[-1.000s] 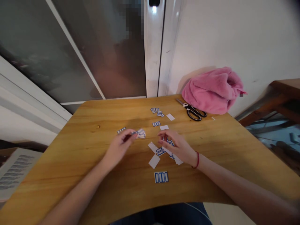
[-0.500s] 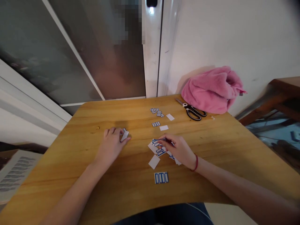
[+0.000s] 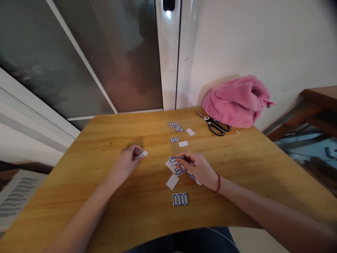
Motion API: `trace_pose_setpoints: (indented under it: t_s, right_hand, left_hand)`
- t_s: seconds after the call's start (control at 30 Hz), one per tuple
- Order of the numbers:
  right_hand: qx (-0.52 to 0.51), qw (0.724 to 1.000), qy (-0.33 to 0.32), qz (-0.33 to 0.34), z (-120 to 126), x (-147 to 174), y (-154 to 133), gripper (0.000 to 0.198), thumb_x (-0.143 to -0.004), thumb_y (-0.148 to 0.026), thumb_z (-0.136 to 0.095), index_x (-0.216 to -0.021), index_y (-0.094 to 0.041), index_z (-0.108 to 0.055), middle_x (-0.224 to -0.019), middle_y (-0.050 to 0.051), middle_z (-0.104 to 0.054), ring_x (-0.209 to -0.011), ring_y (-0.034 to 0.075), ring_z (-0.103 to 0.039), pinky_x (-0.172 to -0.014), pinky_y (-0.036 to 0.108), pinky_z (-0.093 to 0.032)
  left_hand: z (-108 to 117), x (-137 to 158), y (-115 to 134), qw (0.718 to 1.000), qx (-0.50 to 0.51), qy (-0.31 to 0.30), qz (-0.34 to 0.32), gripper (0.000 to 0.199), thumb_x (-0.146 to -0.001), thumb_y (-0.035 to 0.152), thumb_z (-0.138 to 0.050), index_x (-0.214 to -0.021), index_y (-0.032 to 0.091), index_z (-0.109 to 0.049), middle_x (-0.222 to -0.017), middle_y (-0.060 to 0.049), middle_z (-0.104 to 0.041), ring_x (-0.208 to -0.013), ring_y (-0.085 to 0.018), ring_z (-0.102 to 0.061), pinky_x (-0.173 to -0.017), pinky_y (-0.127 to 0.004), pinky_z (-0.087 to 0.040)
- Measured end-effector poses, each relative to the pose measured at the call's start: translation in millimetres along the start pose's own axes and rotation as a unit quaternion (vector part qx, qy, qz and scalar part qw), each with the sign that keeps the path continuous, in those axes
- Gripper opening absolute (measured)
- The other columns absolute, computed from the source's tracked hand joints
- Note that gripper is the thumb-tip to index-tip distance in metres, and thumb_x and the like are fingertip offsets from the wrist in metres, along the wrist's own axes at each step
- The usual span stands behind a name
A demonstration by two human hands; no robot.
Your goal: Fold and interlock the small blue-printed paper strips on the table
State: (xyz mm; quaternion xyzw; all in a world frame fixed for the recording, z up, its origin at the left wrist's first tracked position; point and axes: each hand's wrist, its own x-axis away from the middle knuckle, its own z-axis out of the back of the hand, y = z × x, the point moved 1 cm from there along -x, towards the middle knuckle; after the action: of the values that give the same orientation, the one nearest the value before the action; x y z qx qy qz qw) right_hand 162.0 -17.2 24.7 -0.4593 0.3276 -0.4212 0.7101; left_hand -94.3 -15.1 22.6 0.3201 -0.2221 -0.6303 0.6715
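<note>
My left hand (image 3: 128, 160) is closed on a small white paper card (image 3: 142, 154), which sticks out past its fingertips over the left half of the wooden table (image 3: 123, 211). Part of a blue-marked face shows between the fingers. My right hand (image 3: 196, 165) pinches several blue-and-white paper cards (image 3: 172, 160) above a loose pile. Under and beside that hand lie more cards, among them a blank white card (image 3: 172, 182). Nearer to me rests a card with blue outlined shapes (image 3: 180, 199). The right palm hides part of the pile.
Farther back are a small blue-marked card (image 3: 174, 140), a cluster of little cards (image 3: 175, 125) and two blank ones. Black-handled scissors (image 3: 216, 125) lie by a pink plush bag (image 3: 237, 102) against the wall. At lower left stands a printed box (image 3: 22, 196).
My left hand has turned slightly, and the card in it now lies flatter and points more to the right. My right hand has hardly moved. The view has shifted slightly.
</note>
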Motion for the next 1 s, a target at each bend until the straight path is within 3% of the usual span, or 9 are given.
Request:
trace_pose_setpoints:
  t_s: [0.2,0.4,0.57,0.7,0.8,0.9,1.0]
  right_hand:
    - [-0.010,1.000,-0.001,-0.007,-0.5,-0.1,0.2,0.020,-0.082,-0.036,-0.052,-0.085,-0.018,-0.061,-0.069,0.000,-0.061,-0.058,0.009,-0.053,-0.052,0.020,-0.041]
    - [-0.047,0.999,-0.009,-0.023,-2.0,0.1,-1.5,0.019,-0.081,-0.033,-0.053,-0.085,-0.017,-0.061,-0.068,0.000,-0.060,-0.053,0.007,-0.052,-0.049,0.019,-0.039]
    - [-0.075,0.996,-0.018,-0.048,-2.7,-0.4,-2.0,0.020,-0.079,-0.036,-0.055,-0.082,-0.017,-0.060,-0.065,-0.001,-0.060,-0.049,0.007,-0.049,-0.045,0.019,-0.036]
    - [-0.133,0.986,-0.034,-0.097,-5.9,-1.3,0.9,0.026,-0.078,-0.040,-0.056,-0.086,-0.016,-0.060,-0.065,0.000,-0.062,-0.041,0.004,-0.042,-0.039,0.018,-0.031]
    - [-0.203,0.969,-0.055,-0.128,-10.9,-1.1,2.7,0.031,-0.075,-0.043,-0.058,-0.087,-0.015,-0.059,-0.065,0.000,-0.063,-0.037,0.003,-0.040,-0.037,0.018,-0.029]
    - [-0.261,0.949,-0.107,-0.139,-16.5,-0.5,3.8,0.033,-0.076,-0.046,-0.057,-0.083,-0.014,-0.059,-0.064,0.000,-0.062,-0.036,0.003,-0.041,-0.035,0.017,-0.026]
    - [-0.327,0.925,-0.134,-0.139,-19.3,-0.2,4.0,0.034,-0.077,-0.047,-0.056,-0.080,-0.013,-0.059,-0.064,0.000,-0.061,-0.038,0.003,-0.043,-0.034,0.017,-0.025]
  left_hand:
    - [5.0,0.2,8.2,0.995,0.017,-0.094,-0.008,0.013,-0.060,0.031,-0.065,-0.059,0.020,-0.059,-0.056,0.002,-0.054,-0.052,-0.012,-0.043,-0.052,-0.023,-0.031]
    - [8.3,3.0,16.0,0.994,-0.029,-0.086,0.056,0.021,-0.068,0.038,-0.059,-0.081,0.022,-0.065,-0.067,0.002,-0.064,-0.061,-0.013,-0.055,-0.058,-0.023,-0.038]
    - [11.2,3.0,21.7,0.996,-0.023,-0.083,0.014,0.017,-0.075,0.036,-0.054,-0.077,0.022,-0.064,-0.076,0.002,-0.067,-0.067,-0.014,-0.058,-0.063,-0.024,-0.042]
    - [10.5,6.6,28.9,0.994,-0.066,0.011,-0.092,0.014,-0.076,0.034,-0.057,-0.075,0.023,-0.065,-0.089,0.000,-0.067,-0.077,-0.015,-0.057,-0.072,-0.028,-0.044]
    - [4.0,20.9,41.4,0.969,-0.085,0.095,-0.211,0.012,-0.081,0.029,-0.054,-0.080,0.022,-0.065,-0.084,-0.001,-0.065,-0.081,-0.015,-0.056,-0.076,-0.029,-0.044]
    - [-8.7,40.6,53.6,0.912,-0.145,0.046,-0.382,0.015,-0.083,0.019,-0.052,-0.091,0.023,-0.064,-0.085,-0.001,-0.065,-0.083,-0.015,-0.056,-0.081,-0.030,-0.044]
    - [-19.2,52.2,57.0,0.868,-0.198,0.009,-0.455,0.021,-0.084,0.016,-0.051,-0.100,0.022,-0.062,-0.090,-0.002,-0.065,-0.086,-0.016,-0.055,-0.082,-0.030,-0.044]
